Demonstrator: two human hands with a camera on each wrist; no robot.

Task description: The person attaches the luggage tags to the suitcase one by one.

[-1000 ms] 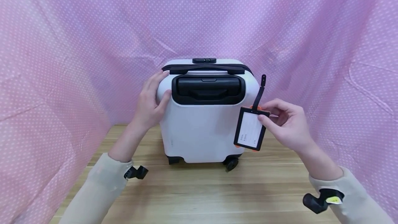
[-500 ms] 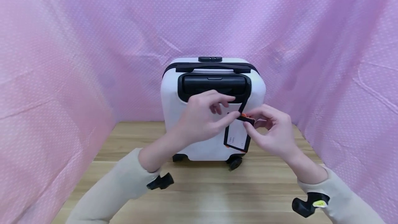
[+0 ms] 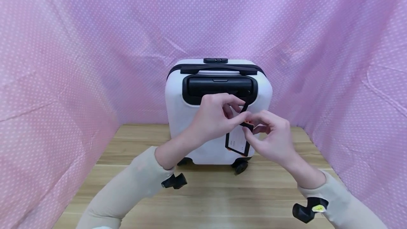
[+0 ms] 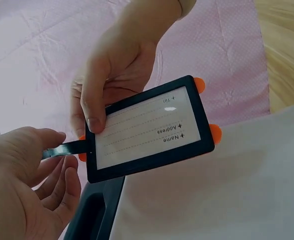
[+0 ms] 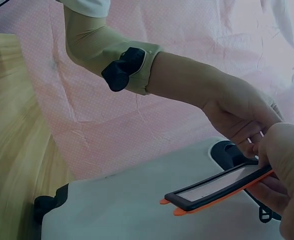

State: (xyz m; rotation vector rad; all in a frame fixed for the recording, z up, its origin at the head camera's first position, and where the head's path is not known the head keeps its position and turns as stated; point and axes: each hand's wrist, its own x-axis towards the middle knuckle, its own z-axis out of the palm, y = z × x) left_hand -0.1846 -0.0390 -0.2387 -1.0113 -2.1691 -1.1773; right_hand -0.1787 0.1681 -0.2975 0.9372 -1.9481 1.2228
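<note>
A luggage tag (image 4: 147, 131) with a black frame, orange edges and a printed card hangs tilted in front of the white suitcase (image 3: 181, 126). My right hand (image 3: 270, 135) pinches the tag at its strap end, thumb on the card side, as the left wrist view shows. Thumb and fingers of my left hand (image 3: 219, 116) pinch the black strap (image 4: 67, 149) just beyond the frame. The strap's free end sticks up past the left fingers in the head view. Behind the hands lies the suitcase's recessed black pull handle (image 3: 219, 86), partly covered by the left hand.
The suitcase stands upright on a wooden table (image 3: 203, 200), a black wheel (image 3: 240, 167) visible at its lower right. A black carry handle (image 3: 219, 68) and a lock (image 3: 215, 60) are on its top. Pink dotted cloth (image 3: 203, 17) surrounds the table at back and sides.
My left hand has left the suitcase's upper left side and come to the tag's strap, now pinching it. My right hand has carried the tag leftward, in front of the suitcase.
</note>
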